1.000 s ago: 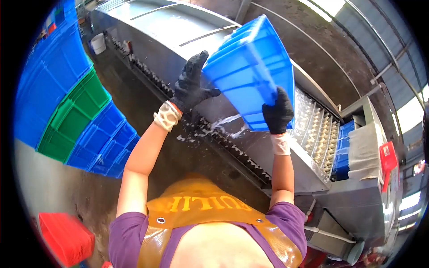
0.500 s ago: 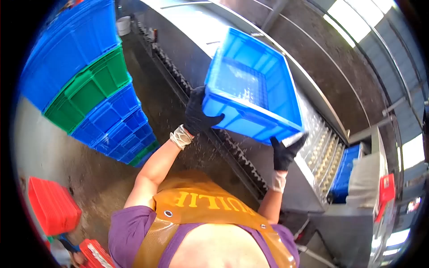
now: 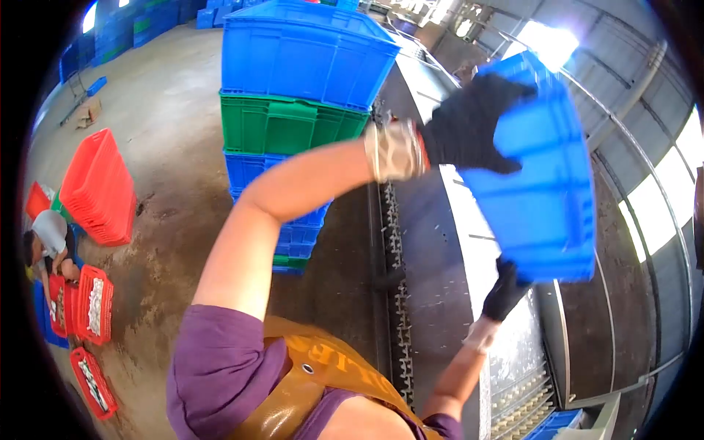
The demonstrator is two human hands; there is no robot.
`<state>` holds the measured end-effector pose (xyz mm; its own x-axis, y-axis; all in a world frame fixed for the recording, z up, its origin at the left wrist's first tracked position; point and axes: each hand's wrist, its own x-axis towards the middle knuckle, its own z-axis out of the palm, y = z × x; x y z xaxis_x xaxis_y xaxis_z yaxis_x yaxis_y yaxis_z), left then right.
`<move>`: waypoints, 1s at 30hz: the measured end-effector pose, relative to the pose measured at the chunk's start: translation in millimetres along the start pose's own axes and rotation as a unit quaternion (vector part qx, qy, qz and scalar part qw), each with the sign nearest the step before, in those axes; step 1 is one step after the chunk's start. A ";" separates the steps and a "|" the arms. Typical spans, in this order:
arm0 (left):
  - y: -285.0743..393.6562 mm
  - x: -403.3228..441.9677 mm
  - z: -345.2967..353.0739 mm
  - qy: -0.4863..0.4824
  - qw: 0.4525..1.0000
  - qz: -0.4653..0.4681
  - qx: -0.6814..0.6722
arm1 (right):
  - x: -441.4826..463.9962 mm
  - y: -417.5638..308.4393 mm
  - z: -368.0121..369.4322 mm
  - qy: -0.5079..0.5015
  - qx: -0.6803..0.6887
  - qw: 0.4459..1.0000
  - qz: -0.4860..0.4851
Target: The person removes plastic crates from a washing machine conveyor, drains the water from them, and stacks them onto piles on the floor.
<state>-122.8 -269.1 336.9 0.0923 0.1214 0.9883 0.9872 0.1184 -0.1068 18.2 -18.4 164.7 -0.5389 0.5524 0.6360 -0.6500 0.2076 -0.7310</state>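
Note:
A blue plastic crate [image 3: 543,183] is raised and tilted on the right, with its outer side or bottom turned toward me. My left hand [image 3: 473,125], in a black glove, grips its upper left edge with thumb and fingers. Lower down, my right hand [image 3: 506,290], gloved in black too, is closed at the crate's bottom left corner; its fingertips are partly hidden. To the left of the crate rises a stack of crates, with a blue one [image 3: 301,62] on top of a green one [image 3: 293,125] and several more beneath, partly behind my left arm.
Below the crate runs a metal conveyor machine [image 3: 506,345] with rollers [image 3: 524,400] at its near end. On the left floor stands a pile of nested red crates [image 3: 99,187]. Beside filled red baskets [image 3: 95,304], another person [image 3: 51,235] crouches.
The blue crate has gone up and to the right, turning from showing its inside to showing its outside. Both hands moved with it. The view has swung left, bringing more floor into sight.

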 end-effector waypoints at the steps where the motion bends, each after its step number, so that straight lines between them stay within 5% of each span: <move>1: -7.4 17.5 -18.3 -0.013 0.997 -0.042 0.058 | 25.8 -10.8 20.3 -0.027 0.024 0.999 -0.003; 4: -35.9 59.7 -87.7 -0.039 0.984 -0.125 0.122 | 79.3 -60.6 103.9 -0.086 0.050 0.995 -0.024; 6: -30.4 63.2 -133.4 0.083 0.976 -0.090 0.180 | 106.4 -70.5 150.5 -0.137 0.048 0.988 -0.049; 8: -34.0 63.0 -183.6 0.063 0.973 -0.160 0.155 | 110.3 -81.0 204.8 -0.170 0.083 0.981 -0.031; 10: -49.3 52.4 -226.8 0.035 0.975 -0.187 0.114 | 125.4 -60.5 252.7 -0.248 0.051 0.967 -0.003; 13: -79.4 21.1 -284.2 -0.005 0.950 -0.228 0.212 | 135.3 -9.5 334.6 -0.268 0.005 0.959 -0.096; 15: -135.9 -13.3 -324.3 -0.041 0.845 -0.323 0.423 | 140.6 3.1 379.6 -0.276 -0.021 0.957 -0.089; 18: -156.1 -34.4 -349.1 -0.050 0.810 -0.384 0.441 | 138.9 11.7 426.6 -0.286 -0.114 0.950 -0.051; 24: -156.4 -42.5 -344.3 -0.005 0.875 -0.386 0.292 | 124.8 -4.0 417.5 -0.293 -0.180 0.939 -0.010; 25: -151.8 -43.1 -337.9 0.004 0.892 -0.382 0.242 | 111.6 -8.1 408.0 -0.353 -0.038 0.935 0.007; 26: -216.8 -88.5 -375.6 -0.079 0.852 -0.283 0.433 | 100.1 -5.1 394.2 -0.389 0.103 0.915 0.021; 27: -203.2 -99.1 -372.8 -0.077 0.860 -0.272 0.424 | 96.0 33.2 382.6 -0.395 0.143 0.906 -0.057; 28: -171.2 -110.6 -355.6 -0.074 0.870 -0.271 0.406 | 88.1 52.1 352.3 -0.383 -0.028 0.922 -0.044; 29: -155.5 -122.5 -341.2 -0.065 0.876 -0.268 0.396 | 60.3 60.2 317.5 -0.286 -0.178 0.893 -0.298; 30: -122.5 -137.0 -325.5 -0.034 0.882 -0.286 0.374 | 43.1 46.1 272.0 -0.342 -0.110 0.884 -0.299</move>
<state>-214.1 -621.0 249.9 -0.4250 -0.1135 0.8980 0.5064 0.7926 0.3398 -180.8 -204.6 225.6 -0.3807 -0.3115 0.8707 -0.8493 0.4902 -0.1960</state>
